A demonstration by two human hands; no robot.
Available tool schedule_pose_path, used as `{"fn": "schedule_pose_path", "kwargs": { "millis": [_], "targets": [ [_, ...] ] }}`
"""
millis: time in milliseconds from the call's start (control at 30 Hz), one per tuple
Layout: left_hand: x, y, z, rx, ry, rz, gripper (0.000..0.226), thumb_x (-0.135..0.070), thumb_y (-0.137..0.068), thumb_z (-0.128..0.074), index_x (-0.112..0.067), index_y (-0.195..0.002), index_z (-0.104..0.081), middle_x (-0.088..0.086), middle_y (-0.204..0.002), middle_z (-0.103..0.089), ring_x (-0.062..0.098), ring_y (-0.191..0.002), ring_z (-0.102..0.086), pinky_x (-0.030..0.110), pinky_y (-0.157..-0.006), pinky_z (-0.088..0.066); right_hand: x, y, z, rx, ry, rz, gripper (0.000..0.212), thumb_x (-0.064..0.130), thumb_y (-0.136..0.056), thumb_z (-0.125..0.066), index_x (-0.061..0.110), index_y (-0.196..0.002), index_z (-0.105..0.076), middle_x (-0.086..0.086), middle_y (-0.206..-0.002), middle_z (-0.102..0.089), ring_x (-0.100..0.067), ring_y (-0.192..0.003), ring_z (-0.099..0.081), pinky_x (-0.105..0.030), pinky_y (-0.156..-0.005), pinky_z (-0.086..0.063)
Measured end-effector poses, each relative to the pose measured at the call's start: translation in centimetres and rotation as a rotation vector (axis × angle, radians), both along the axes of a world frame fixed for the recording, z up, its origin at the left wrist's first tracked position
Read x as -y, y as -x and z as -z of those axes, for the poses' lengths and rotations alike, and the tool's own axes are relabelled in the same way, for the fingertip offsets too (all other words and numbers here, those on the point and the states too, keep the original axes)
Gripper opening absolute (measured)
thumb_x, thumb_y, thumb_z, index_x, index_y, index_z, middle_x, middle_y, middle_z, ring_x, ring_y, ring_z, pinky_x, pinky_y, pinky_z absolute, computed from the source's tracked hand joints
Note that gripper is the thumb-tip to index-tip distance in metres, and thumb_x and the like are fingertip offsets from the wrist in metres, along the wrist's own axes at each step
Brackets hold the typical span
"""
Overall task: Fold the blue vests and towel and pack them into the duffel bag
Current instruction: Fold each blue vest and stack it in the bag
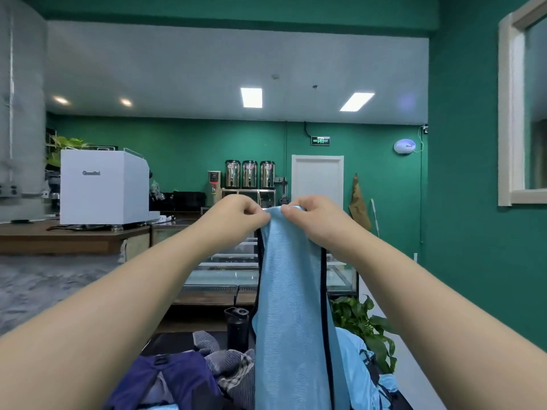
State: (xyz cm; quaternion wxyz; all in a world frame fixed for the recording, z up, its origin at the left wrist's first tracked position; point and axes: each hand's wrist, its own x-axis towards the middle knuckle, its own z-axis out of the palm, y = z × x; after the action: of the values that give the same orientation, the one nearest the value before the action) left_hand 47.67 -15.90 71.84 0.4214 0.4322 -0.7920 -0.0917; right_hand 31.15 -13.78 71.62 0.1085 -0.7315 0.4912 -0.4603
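Note:
I hold a light blue vest [291, 306] with dark trim up in front of me. It hangs straight down from its top edge. My left hand [236, 213] and my right hand [310, 216] pinch that top edge close together. Below on the dark table lie a grey checked towel [231, 365], a dark blue duffel bag [177, 380] at the bottom left, and another light blue vest [361, 371] at the right, partly hidden behind the hanging one.
A black bottle [236, 327] stands on the table behind the towel. A leafy plant [364, 327] is to the right. A glass display counter [225, 276] and a white machine [103, 186] on a wooden counter lie beyond.

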Motion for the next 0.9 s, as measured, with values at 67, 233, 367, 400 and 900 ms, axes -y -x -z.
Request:
{"fn": "schedule_pose_path", "kwargs": {
  "millis": [67,233,367,400,900],
  "targets": [
    [0.2,0.3,0.7,-0.243,-0.145,0.105,0.022,-0.027,-0.095,-0.054,-0.009,-0.082,-0.058,0.002,-0.052,-0.04,0.013,-0.042,-0.033,0.02,-0.043,-0.028,0.3,0.0,0.1,0.081,0.019,-0.023,0.023,0.032,-0.097,-0.052,0.023,-0.079,-0.062,-0.002,-0.085,-0.066,-0.016,-0.075,-0.059,-0.029,-0.067,-0.045],
    [0.2,1.3,2.7,-0.267,-0.278,0.321,0.017,-0.019,-0.094,-0.058,-0.004,-0.102,-0.057,-0.001,-0.053,-0.046,0.011,-0.036,-0.031,0.02,-0.038,-0.025,1.6,-0.4,0.4,0.218,0.044,-0.013,0.033,0.032,-0.099,-0.049,0.004,-0.09,-0.065,-0.021,-0.084,-0.065,-0.021,-0.073,-0.053,-0.034,-0.069,-0.045],
    [-0.4,1.3,6.1,0.107,-0.411,0.447,0.027,-0.028,-0.095,-0.058,-0.002,-0.099,-0.057,0.0,-0.054,-0.046,0.009,-0.035,-0.031,0.019,-0.038,-0.027,3.2,0.6,1.1,0.306,0.103,0.094,0.028,0.032,-0.1,-0.046,0.012,-0.095,-0.064,-0.007,-0.089,-0.067,-0.019,-0.077,-0.059,-0.031,-0.07,-0.046],
    [-0.5,1.1,7.1,0.207,-0.422,0.45,0.028,-0.032,-0.094,-0.058,-0.005,-0.094,-0.057,-0.003,-0.055,-0.046,0.01,-0.038,-0.033,0.02,-0.04,-0.03,3.7,1.3,1.4,0.322,0.121,0.134,0.026,0.031,-0.101,-0.045,0.013,-0.095,-0.063,-0.004,-0.088,-0.065,-0.017,-0.077,-0.056,-0.028,-0.067,-0.043],
    [1.6,-3.9,5.2,0.349,0.237,0.113,0.01,-0.035,-0.095,-0.051,-0.03,-0.088,-0.057,-0.018,-0.078,-0.058,-0.005,-0.072,-0.052,0.016,-0.06,-0.036,6.4,7.0,1.2,0.489,0.331,0.311,0.019,0.03,-0.1,-0.046,0.017,-0.099,-0.059,0.003,-0.092,-0.06,-0.01,-0.079,-0.052,-0.026,-0.07,-0.042]
  ]
}}
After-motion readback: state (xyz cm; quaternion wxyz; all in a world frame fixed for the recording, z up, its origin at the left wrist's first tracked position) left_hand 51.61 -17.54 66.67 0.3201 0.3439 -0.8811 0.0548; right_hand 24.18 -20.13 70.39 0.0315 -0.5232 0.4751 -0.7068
